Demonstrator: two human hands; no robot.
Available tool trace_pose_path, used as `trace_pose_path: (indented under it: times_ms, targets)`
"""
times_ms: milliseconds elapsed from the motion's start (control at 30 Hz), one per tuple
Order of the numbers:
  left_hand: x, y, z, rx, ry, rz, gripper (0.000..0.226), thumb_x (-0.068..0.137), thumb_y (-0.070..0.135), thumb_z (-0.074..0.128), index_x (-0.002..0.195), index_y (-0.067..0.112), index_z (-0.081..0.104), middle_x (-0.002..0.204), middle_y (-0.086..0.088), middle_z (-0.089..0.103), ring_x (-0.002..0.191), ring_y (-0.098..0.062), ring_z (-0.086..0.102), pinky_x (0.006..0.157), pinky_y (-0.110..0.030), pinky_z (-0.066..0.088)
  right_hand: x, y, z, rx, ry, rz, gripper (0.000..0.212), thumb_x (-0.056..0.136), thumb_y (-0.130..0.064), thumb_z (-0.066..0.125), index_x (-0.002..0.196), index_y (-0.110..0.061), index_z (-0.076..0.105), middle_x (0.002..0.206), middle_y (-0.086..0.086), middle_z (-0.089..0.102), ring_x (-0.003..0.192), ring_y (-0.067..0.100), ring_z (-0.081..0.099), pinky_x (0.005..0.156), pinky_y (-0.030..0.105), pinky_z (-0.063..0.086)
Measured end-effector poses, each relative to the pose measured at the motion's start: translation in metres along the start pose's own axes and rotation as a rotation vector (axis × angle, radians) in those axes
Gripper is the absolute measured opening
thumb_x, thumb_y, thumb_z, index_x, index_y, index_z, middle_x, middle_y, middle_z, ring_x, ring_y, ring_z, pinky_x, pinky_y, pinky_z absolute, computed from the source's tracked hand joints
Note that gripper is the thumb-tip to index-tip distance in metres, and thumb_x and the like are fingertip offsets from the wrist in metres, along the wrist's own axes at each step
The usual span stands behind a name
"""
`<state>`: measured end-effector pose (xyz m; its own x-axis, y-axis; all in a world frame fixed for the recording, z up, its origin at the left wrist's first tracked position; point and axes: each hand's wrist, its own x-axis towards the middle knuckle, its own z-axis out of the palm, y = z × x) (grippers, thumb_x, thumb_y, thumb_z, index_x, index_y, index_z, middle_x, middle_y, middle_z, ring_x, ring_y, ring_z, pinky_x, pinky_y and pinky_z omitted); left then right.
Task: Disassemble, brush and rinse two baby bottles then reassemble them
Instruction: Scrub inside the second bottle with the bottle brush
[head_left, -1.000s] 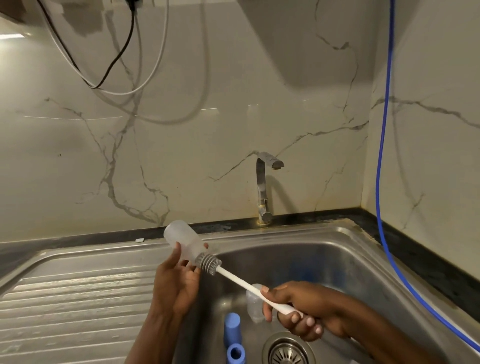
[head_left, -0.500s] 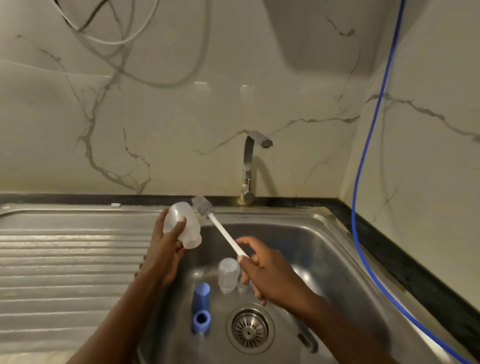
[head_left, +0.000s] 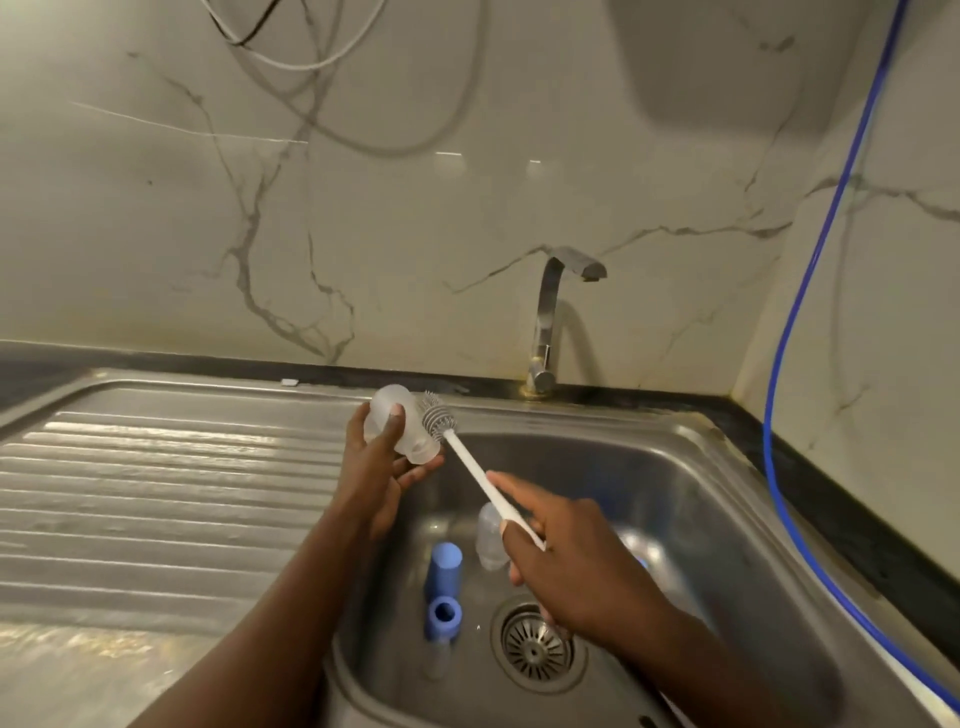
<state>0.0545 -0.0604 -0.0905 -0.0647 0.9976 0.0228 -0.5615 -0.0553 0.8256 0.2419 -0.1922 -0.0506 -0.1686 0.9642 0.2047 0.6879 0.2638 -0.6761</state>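
the sink (head_left: 675, 467) during the brushing step, with places given from the drain (head_left: 535, 647). the left hand (head_left: 374, 478) held one translucent bottle (head_left: 384, 402) in the air, up and to the far left of the drain, above the basin's left edge; its grip was closed round the body, thumb across the wall, and the mouth appeared to tip down toward the basin. the right hand (head_left: 571, 571), above the drain, had its grip clenched on the rear of the bottle brush (head_left: 470, 467), whose bristle head (head_left: 438, 415) lay outside the bottle, just beside its wall; contact could not be told. a second bottle (head_left: 488, 540) stood behind and left of the drain, a blue cap (head_left: 444, 569) further left of it, and a blue ring (head_left: 442, 616) directly left of the drain. judged risks: the smooth, probably wet bottle was gripped by one hand only, so a sideways push from the bristles could twist it loose and drop it onto the parts around the drain. the brush was held far from its head, which leaves the tip poorly steered; a thrust toward the mouth could glance off the rim and strike the left fingers. springy bristles leaving the neck could also flick water outward. the loose parts lay near the drain, though its strainer looked seated.
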Motion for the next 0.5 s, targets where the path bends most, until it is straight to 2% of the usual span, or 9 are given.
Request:
trace_pose_path:
  times_ms: [67,167,267,367,433,500]
  targets:
    - [0.0,0.0,-0.003,0.0,0.007,0.021,0.055,0.098,0.025,0.056,0.147,0.028,0.031,0.141,-0.018,0.049,0.111,-0.04,0.063,0.065,-0.037,0.062,0.0,0.0,0.005,0.014,0.008,0.001,0.049,0.094,-0.025,0.045,0.131,-0.056,0.045,0.081,0.0,0.065,0.045,0.005,0.054,0.049,0.017,0.045]
    - [-0.001,0.002,-0.003,0.004,0.028,0.047,0.057,0.098,0.023,0.056,0.148,0.029,0.03,0.14,-0.019,0.049,0.108,-0.039,0.064,0.063,-0.036,0.062,-0.001,-0.002,0.01,0.037,0.015,0.004,0.046,0.094,-0.023,0.049,0.133,-0.047,0.051,0.071,-0.014,0.055,0.051,-0.007,0.055,0.053,0.006,0.04]
    - [0.0,0.003,-0.002,0.026,0.039,0.035,0.058,0.097,0.024,0.058,0.147,0.028,0.03,0.136,-0.022,0.051,0.104,-0.038,0.065,0.059,-0.034,0.061,0.001,-0.002,0.013,0.033,0.036,-0.004,0.046,0.093,-0.023,0.051,0.133,-0.045,0.053,0.067,-0.017,0.045,0.056,-0.001,0.047,0.06,0.008,0.035]
    - [0.0,0.0,0.0,0.042,0.026,-0.005,0.057,0.096,0.026,0.058,0.147,0.026,0.03,0.136,-0.025,0.05,0.102,-0.038,0.065,0.057,-0.032,0.06,0.002,-0.002,0.017,0.002,0.047,0.003,0.046,0.095,-0.025,0.049,0.137,-0.045,0.048,0.079,-0.016,0.048,0.076,0.005,0.042,0.064,0.01,0.033]
    - [0.0,0.0,0.002,0.033,0.024,-0.014,0.056,0.097,0.025,0.057,0.146,0.025,0.031,0.136,-0.025,0.05,0.101,-0.038,0.065,0.057,-0.032,0.06,0.002,-0.003,0.019,0.004,0.059,0.014,0.046,0.096,-0.025,0.047,0.138,-0.046,0.046,0.09,-0.011,0.053,0.077,0.004,0.044,0.059,0.002,0.03]
    - [0.001,0.0,0.003,0.028,0.013,-0.024,0.054,0.097,0.025,0.057,0.146,0.024,0.031,0.135,-0.024,0.051,0.101,-0.038,0.065,0.057,-0.033,0.06,0.002,-0.005,0.019,0.001,0.078,0.019,0.047,0.097,-0.026,0.047,0.14,-0.045,0.044,0.098,-0.006,0.059,0.076,0.002,0.047,0.059,0.001,0.033]
